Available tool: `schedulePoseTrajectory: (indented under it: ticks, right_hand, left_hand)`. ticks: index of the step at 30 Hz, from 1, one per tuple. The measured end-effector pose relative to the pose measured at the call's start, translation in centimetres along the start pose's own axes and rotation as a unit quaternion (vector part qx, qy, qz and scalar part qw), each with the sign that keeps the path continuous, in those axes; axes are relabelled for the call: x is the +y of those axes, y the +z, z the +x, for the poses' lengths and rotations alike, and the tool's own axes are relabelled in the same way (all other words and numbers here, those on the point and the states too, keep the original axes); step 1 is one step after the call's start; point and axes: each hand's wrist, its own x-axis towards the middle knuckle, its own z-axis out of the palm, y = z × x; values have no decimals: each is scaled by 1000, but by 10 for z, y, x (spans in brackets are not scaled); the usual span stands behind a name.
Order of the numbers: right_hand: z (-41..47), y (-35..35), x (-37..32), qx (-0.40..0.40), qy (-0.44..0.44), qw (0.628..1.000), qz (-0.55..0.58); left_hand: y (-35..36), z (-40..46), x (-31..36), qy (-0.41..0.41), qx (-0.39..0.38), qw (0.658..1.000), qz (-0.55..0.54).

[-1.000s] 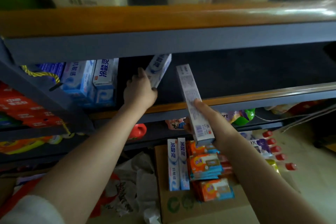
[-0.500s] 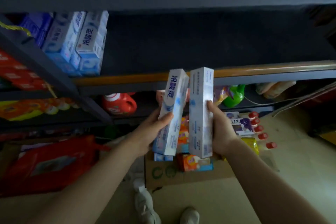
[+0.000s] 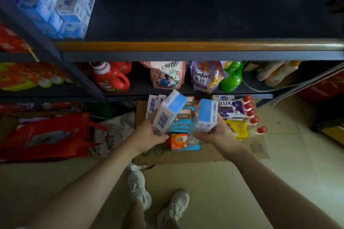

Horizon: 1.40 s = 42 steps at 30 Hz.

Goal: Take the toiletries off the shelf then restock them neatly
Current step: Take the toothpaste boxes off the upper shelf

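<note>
1. The left hand (image 3: 149, 132) has its grip wrapped round the lower end of a blue-and-white toothpaste box (image 3: 168, 112), fingers curled under it, so the box tilts up and away over the floor.
2. The right hand (image 3: 216, 132) grips a second toothpaste box (image 3: 207, 115) the same way, from beneath. Holding both by the near end leaves the far ends free to be laid down first, I judge.
3. Both boxes hang above a flattened cardboard sheet (image 3: 186, 156) on the floor, just in front of the shelving. The sheet looks like a staging place that keeps unloaded stock off the tiles.
4. Already lying on the cardboard are two more toothpaste boxes (image 3: 153, 107) at the left, a pile of orange-and-blue soap boxes (image 3: 181, 142) in the middle, and purple LUX packs (image 3: 232, 109) beside a row of red-capped bottles (image 3: 251, 112) at the right. Like lies with like, which should make restocking easier.
5. The middle shelf (image 3: 186, 46) is mostly bare, with only a stack of toothpaste boxes (image 3: 72, 5) left at its left end.
6. Judging by this, unloading is well along but not finished; the likely place for the two held boxes is beside their fellows at the left of the sheet, though the soap pile directly under them leaves little room.
</note>
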Motion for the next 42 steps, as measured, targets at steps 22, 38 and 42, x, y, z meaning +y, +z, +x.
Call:
schedulePoseTrajectory:
  ticks: [22,38,42]
  right_hand:
    - [8,58,22,51,207,965,151]
    - [40,112,46,49,310,936,162]
    - [49,123,61,79,329,934,113]
  left_hand:
    - [-26,-27,-18,-195,45,944,-262]
    - [-70,-20,-69,-234,73,960,-135]
    - [-70,-13,-75,-211,48,972,-91]
